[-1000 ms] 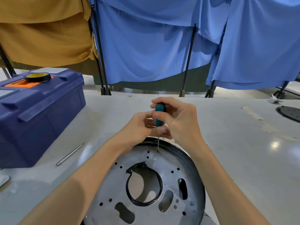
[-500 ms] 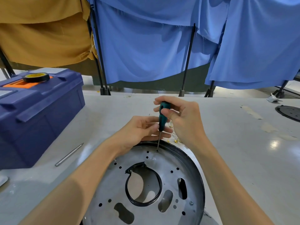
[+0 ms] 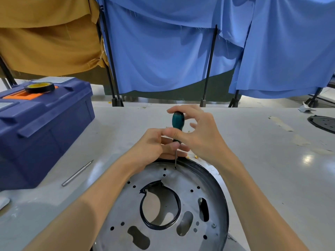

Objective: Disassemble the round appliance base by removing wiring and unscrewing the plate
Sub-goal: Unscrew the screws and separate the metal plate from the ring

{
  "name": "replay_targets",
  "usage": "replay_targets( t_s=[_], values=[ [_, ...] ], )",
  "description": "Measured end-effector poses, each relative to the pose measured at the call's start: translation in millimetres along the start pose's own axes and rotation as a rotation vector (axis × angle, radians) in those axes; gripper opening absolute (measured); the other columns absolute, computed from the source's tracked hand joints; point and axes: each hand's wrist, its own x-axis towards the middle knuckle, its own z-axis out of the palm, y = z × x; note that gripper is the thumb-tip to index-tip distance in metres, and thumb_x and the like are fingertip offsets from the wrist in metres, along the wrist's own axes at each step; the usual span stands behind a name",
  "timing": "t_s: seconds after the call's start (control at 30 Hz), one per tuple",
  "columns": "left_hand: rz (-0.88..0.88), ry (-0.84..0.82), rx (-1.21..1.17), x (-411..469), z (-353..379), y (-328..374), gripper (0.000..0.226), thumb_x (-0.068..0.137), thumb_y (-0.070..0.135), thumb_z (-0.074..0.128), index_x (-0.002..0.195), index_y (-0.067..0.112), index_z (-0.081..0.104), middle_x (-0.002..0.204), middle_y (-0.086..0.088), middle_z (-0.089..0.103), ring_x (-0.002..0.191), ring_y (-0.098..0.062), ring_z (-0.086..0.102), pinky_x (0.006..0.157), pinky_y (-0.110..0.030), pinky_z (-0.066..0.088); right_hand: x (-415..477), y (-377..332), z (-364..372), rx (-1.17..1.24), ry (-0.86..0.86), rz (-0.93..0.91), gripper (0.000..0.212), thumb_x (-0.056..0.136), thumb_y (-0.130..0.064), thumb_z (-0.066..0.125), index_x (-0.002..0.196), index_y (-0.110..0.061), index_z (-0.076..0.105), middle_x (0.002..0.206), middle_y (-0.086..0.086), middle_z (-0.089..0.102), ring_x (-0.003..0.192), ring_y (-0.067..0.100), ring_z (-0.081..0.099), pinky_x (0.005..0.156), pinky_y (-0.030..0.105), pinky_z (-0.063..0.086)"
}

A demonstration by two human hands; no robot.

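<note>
Two grips on one screwdriver [image 3: 178, 122]: right grip [image 3: 201, 140] pinched round its teal handle, left grip [image 3: 154, 147] pinching the shaft beneath. Tip meets a screw [image 3: 175, 168] just below them on the plate [image 3: 116, 214]. Plate likely stiff, thin, sharp-edged; best held by the black rim [image 3: 218, 189].

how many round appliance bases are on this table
2. One round base sits front and centre, under the screwdriver; a second base lies far right, cut off by the frame.

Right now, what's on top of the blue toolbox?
A yellow-centred black tape roll lies on the blue plastic toolbox's orange panel. The roll hides the part beneath it.
</note>
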Motion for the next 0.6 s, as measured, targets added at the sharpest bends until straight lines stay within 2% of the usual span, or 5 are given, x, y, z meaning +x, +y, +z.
replay_targets(
  t_s=[0.07,0.27,0.33,0.43,0.6],
  values=[
    [-0.005,-0.022,-0.011,-1.5,0.4,1.7,0.024,0.088,0.014,0.066,0.111,0.009,0.063,0.099,-0.013,0.074,0.096,-0.03,0.071,0.088,-0.038,0.056,0.9,0.2,1.6,-0.025,0.056,0.0,0.03,0.077,-0.029,0.079,0.105,-0.029,0.07,0.104,-0.004,0.057,0.09,0.005,0.057,0.081,0.006,0.043],
    [0.004,-0.052,-0.029,-2.1,0.6,1.5,0.022,0.1,0.011,0.046,0.117,0.008,0.06,0.102,-0.013,0.074,0.097,-0.029,0.071,0.085,-0.035,0.057,0.0,-1.8,-2.9,0.139,0.041,0.037,0.032,0.089,0.008,0.057,0.11,-0.013,0.069,0.101,0.002,0.07,0.092,0.01,0.069,0.088,0.03,0.056],
    [0.02,-0.013,0.013,-0.6,0.2,0.7,0.018,0.097,0.009,0.052,0.113,0.004,0.061,0.098,-0.014,0.074,0.093,-0.03,0.072,0.084,-0.038,0.058,-0.1,-4.0,-2.7,0.11,0.012,0.021,0.019,0.089,-0.009,0.065,0.106,-0.018,0.069,0.106,-0.003,0.067,0.098,0.007,0.064,0.093,0.028,0.052],
    [0.028,-0.004,0.009,-1.9,0.9,2.6,0.032,0.087,0.015,0.068,0.115,0.004,0.057,0.095,-0.015,0.074,0.091,-0.032,0.072,0.08,-0.036,0.059,-0.4,-3.7,-0.7,-0.01,0.011,0.009,0.03,0.079,-0.029,0.077,0.108,-0.028,0.069,0.105,-0.005,0.059,0.094,0.005,0.058,0.087,0.022,0.048],
    [0.032,-0.061,-0.009,-0.7,1.8,3.6,0.03,0.094,0.019,0.058,0.123,0.016,0.058,0.101,-0.013,0.074,0.094,-0.031,0.071,0.082,-0.035,0.058,0.8,-1.3,-3.3,0.105,0.015,0.029,0.039,0.087,0.009,0.058,0.117,-0.016,0.067,0.098,0.002,0.068,0.089,0.012,0.066,0.083,0.024,0.055]
  ],
)
